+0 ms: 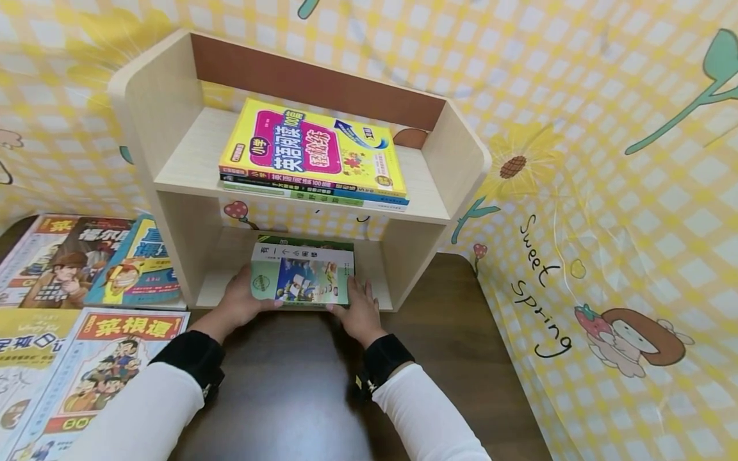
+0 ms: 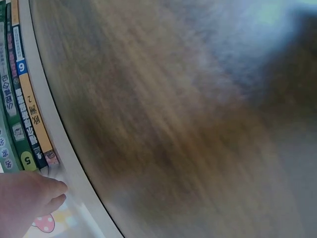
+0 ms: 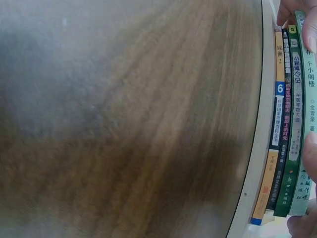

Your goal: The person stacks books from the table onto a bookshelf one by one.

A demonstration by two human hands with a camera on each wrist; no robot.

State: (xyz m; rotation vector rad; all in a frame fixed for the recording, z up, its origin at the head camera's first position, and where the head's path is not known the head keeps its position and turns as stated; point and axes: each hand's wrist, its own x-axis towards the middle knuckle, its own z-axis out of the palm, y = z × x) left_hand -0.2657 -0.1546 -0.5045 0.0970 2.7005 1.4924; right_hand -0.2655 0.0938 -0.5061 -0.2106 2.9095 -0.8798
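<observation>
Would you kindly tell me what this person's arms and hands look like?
The person wears white sleeves and wide black wristbands; the right one shows a small yellowish mark. The left hand and right hand are bare, without gloves.

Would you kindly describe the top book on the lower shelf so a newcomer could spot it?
Find the pale wooden bookcase. On its lower shelf, a pale green book tops the stack. Its light cover with a partly blue picture sets it apart from the dark green book beneath.

Four stacked books (image 3: 294, 129), left grip (image 3: 310, 25) and right grip (image 3: 310, 156) at opposite ends, pale shelf edge (image 3: 260, 148), brown tabletop (image 3: 138, 148)
</observation>
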